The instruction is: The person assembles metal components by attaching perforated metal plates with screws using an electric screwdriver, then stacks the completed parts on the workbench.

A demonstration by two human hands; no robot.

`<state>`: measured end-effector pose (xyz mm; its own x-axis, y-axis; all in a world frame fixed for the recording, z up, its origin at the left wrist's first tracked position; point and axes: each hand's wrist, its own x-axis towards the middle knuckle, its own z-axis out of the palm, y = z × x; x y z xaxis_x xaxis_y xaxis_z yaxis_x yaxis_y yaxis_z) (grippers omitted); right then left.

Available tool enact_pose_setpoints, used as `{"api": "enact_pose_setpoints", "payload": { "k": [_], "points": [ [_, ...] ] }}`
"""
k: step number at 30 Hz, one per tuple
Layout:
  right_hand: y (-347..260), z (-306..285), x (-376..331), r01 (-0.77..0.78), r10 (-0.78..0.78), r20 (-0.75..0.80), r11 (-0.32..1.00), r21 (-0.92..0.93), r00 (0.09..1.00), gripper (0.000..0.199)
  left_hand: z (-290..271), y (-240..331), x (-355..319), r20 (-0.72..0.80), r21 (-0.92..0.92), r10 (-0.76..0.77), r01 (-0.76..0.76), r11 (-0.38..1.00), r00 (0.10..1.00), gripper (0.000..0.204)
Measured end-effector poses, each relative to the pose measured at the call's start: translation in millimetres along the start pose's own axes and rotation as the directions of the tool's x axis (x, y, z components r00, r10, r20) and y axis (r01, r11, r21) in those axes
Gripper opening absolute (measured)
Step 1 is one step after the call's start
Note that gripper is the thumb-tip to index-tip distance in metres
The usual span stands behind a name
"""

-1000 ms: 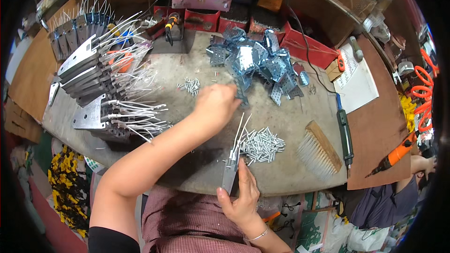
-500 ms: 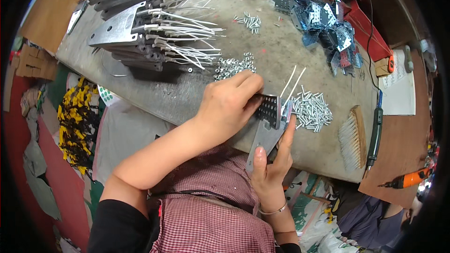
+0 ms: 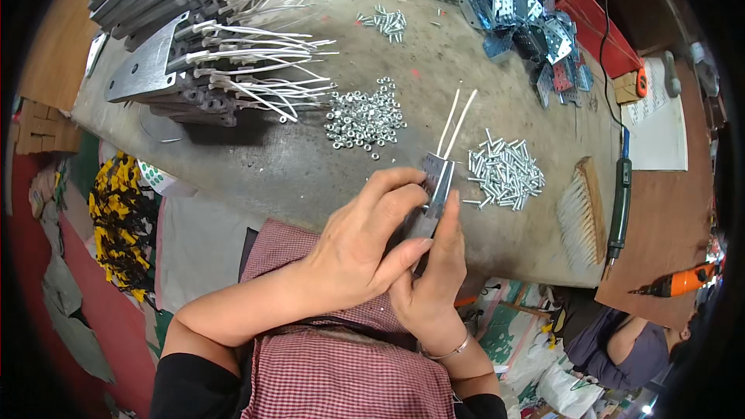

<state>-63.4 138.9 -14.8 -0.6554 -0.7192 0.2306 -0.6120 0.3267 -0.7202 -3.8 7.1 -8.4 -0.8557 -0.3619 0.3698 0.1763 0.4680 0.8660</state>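
Over the near edge of the workbench, both my hands grip a tapered grey metal part (image 3: 424,223) with two white wires rising from its far end. A small perforated metal plate (image 3: 434,164) lies along that end, partly hidden by my fingers. My left hand (image 3: 353,237) closes over the part from the left, fingers on the plate side and thumb across the near part. My right hand (image 3: 436,283) clasps it from the right, its fingers stretched along the side. Just beyond sit a pile of nuts (image 3: 365,118) and a pile of screws (image 3: 506,171).
Stacked grey metal parts with white wires (image 3: 147,70) fill the left of the bench (image 3: 268,174). A heap of perforated plates (image 3: 535,23) lies far right, a smaller screw pile (image 3: 384,23) at the back. On the right are a brush (image 3: 583,213) and a soldering iron (image 3: 621,202).
My left hand has come down and in, wrapping around the metal part beside my right hand. The part is now turned edge-up, with the perforated plate against it. The view has shifted slightly.
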Motion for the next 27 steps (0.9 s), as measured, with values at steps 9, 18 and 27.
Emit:
{"api": "enact_pose_setpoints", "payload": {
  "k": [9,18,27],
  "points": [
    [109.9,-179.4,20.4,-0.317,0.060,-0.478,0.818,-0.480,0.877,0.050,-7.1,-8.1,0.9,0.028,0.205,0.139,-0.141,0.969,0.990,0.051],
    [225.4,-293.1,2.2,-0.498,0.318,-0.425,0.197,-0.845,0.847,0.066,-30.1,-9.2,-2.7,0.018,0.286,0.109,-0.109,0.952,0.994,0.060],
    [283.3,-357.3,-16.8,-0.520,0.482,-0.344,0.854,-0.022,0.806,0.059,-61.7,-26.9,-3.8,-0.056,0.650,0.119,-0.054,0.758,0.991,0.049]
  ]
}}
